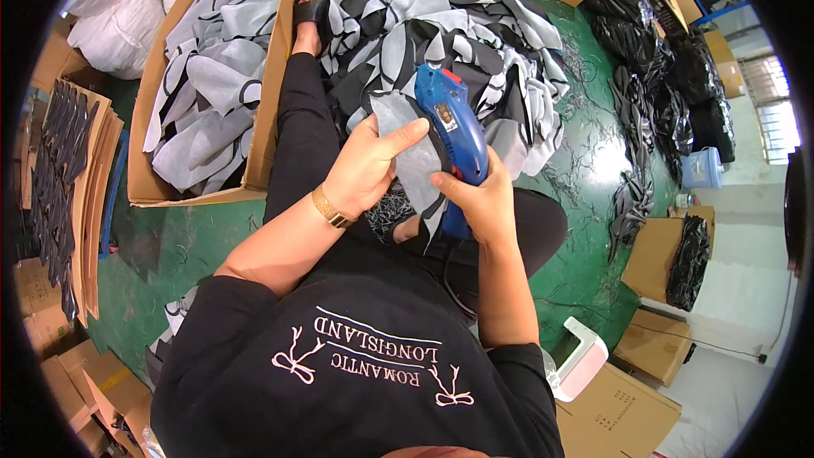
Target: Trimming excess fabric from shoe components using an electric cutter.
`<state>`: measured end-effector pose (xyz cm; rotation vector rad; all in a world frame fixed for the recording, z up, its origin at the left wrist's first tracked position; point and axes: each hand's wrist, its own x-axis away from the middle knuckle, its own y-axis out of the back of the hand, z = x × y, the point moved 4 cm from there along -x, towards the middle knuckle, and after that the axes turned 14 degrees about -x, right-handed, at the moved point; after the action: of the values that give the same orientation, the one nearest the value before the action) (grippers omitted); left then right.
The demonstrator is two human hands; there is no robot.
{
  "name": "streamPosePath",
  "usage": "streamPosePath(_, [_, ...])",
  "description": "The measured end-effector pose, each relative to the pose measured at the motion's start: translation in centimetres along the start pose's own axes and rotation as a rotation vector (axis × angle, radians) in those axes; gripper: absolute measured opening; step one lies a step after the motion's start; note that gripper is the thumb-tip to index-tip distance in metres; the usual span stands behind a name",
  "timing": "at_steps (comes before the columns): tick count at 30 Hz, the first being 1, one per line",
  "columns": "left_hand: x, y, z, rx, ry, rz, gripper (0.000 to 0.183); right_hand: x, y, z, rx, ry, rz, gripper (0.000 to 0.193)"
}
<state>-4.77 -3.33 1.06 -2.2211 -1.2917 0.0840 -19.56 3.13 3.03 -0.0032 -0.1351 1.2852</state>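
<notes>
In front of my lap, my left hand [373,161] is closed on a grey fabric piece [410,167] with a dark edge, its thumb lying across the top. My right hand [483,199] grips the blue body of a pair of cordless electric scissors [454,123], whose head points away from me. The fabric lies against the left side of the tool; the blade is hidden from this view. Beyond my hands, a large heap of grey and black fabric pieces [500,38] covers the floor.
A cardboard box [140,178] full of similar pieces stands at the left. Black plastic bags [623,25] and a light blue bucket [702,170] line the right side. Thin dark offcuts [585,178] litter the green floor. A white-and-pink stool [582,369] is near my right elbow.
</notes>
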Motion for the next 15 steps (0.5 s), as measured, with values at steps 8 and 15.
streamPosePath(8, [-0.9,1.3,-3.0,-0.045,-0.097,0.029,0.027,2.2,4.3,-2.1,-0.452,-0.275,0.154,0.039])
streamPosePath(15, [-1.0,1.5,-4.1,-0.043,-0.083,0.151,0.032,3.8,5.2,-3.1,-0.497,-0.479,0.326,0.030])
